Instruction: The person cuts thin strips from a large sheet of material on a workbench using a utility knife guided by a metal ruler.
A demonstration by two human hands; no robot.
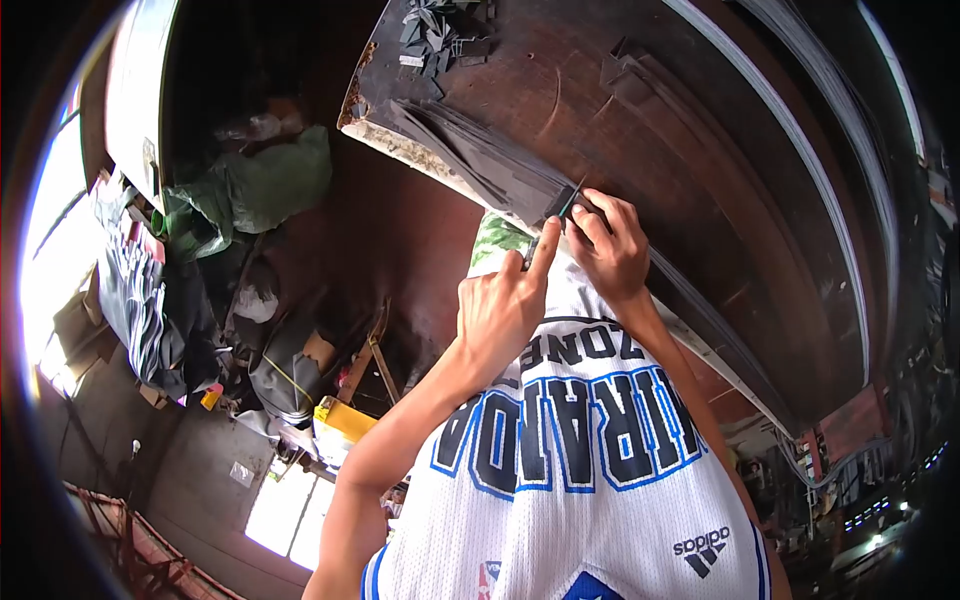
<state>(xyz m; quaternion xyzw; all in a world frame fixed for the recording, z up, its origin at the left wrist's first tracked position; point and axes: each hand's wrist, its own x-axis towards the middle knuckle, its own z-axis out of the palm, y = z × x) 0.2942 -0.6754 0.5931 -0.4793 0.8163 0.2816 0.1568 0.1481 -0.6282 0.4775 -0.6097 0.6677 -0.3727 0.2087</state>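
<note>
My left hand (505, 300) is at the table's near edge, its index finger stretched toward the end of a stack of dark flat strips (480, 165). My right hand (608, 245) is bent round a thin pointed tool (571, 203) with a greenish part, its tip over the strips. The fingertips of both hands are close together at the stack's right end. What lies under my left hand's curled fingers is hidden.
Small dark offcuts (435, 40) lie at the table's (530, 90) far left corner. Long dark strips (720, 150) curve across its right side. Green plastic bags (270, 180) and a yellow box (345, 420) are on the left, below the table.
</note>
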